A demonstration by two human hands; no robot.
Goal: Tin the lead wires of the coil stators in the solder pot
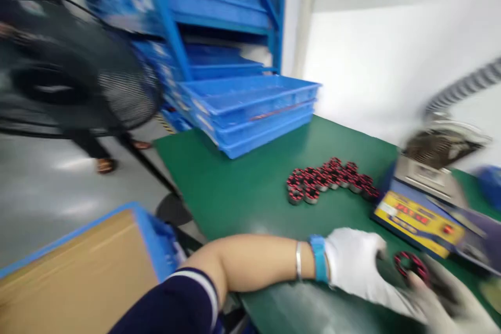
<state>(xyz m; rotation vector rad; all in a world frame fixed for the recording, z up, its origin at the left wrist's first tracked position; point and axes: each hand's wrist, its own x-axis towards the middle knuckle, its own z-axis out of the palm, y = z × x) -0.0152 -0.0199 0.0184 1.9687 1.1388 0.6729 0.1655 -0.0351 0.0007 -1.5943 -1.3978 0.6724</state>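
Note:
My left hand (pixel 354 263), in a white glove, reaches across the green table with a gap between thumb and fingers. I see nothing held in that gap, though blur softens the fingertips. Close by, my right hand (pixel 454 292), gloved and smeared by motion, grips a ring-shaped stator (pixel 410 266), black with pinkish-red marks around its rim. The left thumb lies near the right hand; whether they touch I cannot tell. Farther up the table stands a cluster of several similar stators (pixel 321 178), packed together.
A yellow-fronted device (pixel 418 222) with a red display sits at the right, under a ribbed duct (pixel 465 83). Stacked blue trays (pixel 254 109) occupy the far table corner. To the left are a black fan (pixel 58 83), a cardboard-covered blue bin (pixel 78 271) and a person's foot (pixel 105 165).

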